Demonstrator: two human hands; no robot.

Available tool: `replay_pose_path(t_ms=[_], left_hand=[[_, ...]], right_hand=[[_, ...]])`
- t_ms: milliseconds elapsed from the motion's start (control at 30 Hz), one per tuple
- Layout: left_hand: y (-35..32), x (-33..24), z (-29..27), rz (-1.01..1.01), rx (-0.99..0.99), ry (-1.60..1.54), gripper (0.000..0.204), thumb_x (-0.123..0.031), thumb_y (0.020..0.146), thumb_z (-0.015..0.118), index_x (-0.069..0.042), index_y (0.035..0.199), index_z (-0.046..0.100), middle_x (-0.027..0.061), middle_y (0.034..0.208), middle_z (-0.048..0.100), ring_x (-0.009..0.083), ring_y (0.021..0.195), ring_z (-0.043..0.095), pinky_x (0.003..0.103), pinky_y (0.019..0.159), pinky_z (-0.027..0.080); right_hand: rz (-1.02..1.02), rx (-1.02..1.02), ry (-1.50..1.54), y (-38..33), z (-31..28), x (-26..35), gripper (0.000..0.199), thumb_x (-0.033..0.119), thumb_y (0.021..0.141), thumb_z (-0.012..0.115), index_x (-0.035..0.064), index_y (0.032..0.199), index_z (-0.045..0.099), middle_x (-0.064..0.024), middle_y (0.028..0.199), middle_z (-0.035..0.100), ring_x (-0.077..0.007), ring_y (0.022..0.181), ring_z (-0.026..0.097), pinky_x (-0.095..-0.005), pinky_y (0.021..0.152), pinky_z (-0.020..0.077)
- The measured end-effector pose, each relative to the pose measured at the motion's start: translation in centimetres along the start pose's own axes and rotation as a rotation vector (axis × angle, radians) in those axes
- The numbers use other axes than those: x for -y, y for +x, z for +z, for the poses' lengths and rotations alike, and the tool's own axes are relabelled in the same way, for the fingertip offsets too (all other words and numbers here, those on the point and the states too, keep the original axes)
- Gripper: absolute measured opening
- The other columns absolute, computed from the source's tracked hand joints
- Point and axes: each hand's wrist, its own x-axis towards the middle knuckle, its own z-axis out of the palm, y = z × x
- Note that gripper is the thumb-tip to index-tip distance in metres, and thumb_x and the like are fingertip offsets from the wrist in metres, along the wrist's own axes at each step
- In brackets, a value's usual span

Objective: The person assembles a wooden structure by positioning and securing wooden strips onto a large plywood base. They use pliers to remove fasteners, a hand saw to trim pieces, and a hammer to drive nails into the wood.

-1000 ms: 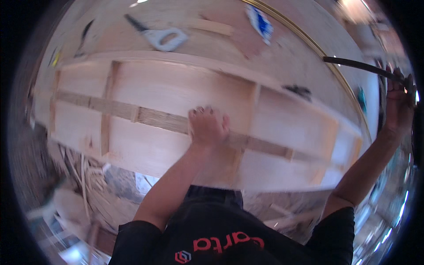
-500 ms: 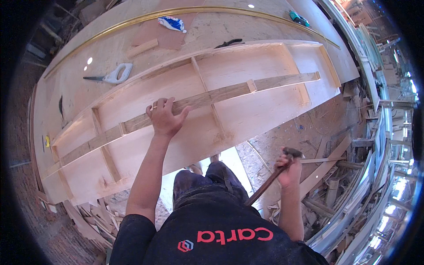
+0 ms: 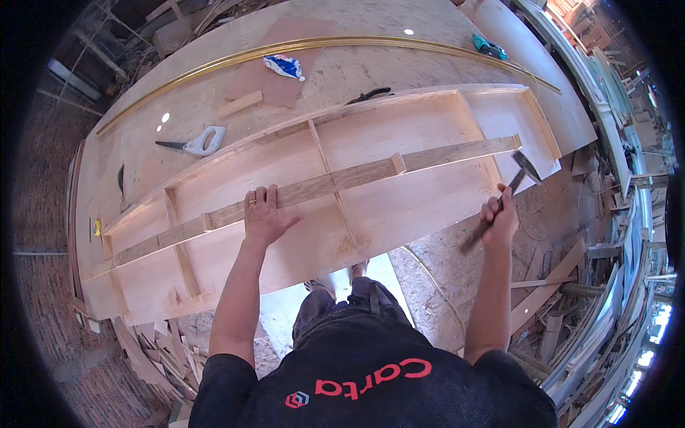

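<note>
A long wooden batten [image 3: 314, 184] with small blocks on it lies lengthwise across a shallow plywood frame [image 3: 399, 207] with thin cross ribs. My left hand [image 3: 265, 216] rests on the batten left of its middle, fingers laid over it and thumb spread out along the near side. In my right hand [image 3: 501, 217] is a hammer [image 3: 527, 167], gripped by its handle. Its dark metal head is up beside the batten's right end, apart from it as far as I can see. The lower handle is blurred.
Beyond the frame, the worktable [image 3: 342, 71] bears a handsaw [image 3: 205, 141], a blue and white packet [image 3: 284, 67], pliers [image 3: 369, 95], a teal power tool [image 3: 489, 47] and a long gold strip [image 3: 235, 58]. A yellow tape measure [image 3: 97, 227] sits far left. Scrap wood [image 3: 553, 285] litters the right floor.
My right hand has lifted the hammer forward and to the right, from near my body to beside the batten's right end. My left hand stays on the batten. The view has shifted slightly.
</note>
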Motion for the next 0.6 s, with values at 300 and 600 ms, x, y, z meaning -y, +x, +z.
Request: replay_pose_path(t_ms=[300, 600], left_hand=[[0.3, -0.4, -0.6, -0.062, 0.13, 0.029, 0.086, -0.032, 0.067, 0.081, -0.012, 0.141, 0.044, 0.0149, 0.127, 0.049, 0.0342, 0.128, 0.045, 0.048, 0.117, 0.031], [-0.3, -0.3, -0.9, -0.1, 0.241, -0.058, 0.09, -0.031, 0.067, 0.08, -0.011, 0.146, 0.042, 0.0169, 0.136, 0.049, 0.0356, 0.136, 0.041, 0.053, 0.122, 0.025]], right_hand=[[0.624, 0.835, -0.69, -3.4, 8.0, -10.0, 0.021, 0.023, 0.099, 0.068, 0.0111, 0.115, 0.061, 0.0032, 0.066, 0.049, -0.0074, 0.047, 0.044, -0.0243, 0.041, 0.0365], [0.396, 0.167, -0.492, 2.6, 1.5, -3.7, 0.023, 0.019, 0.097, 0.069, 0.0117, 0.116, 0.058, 0.0047, 0.07, 0.048, -0.0056, 0.049, 0.043, -0.0249, 0.043, 0.0391]])
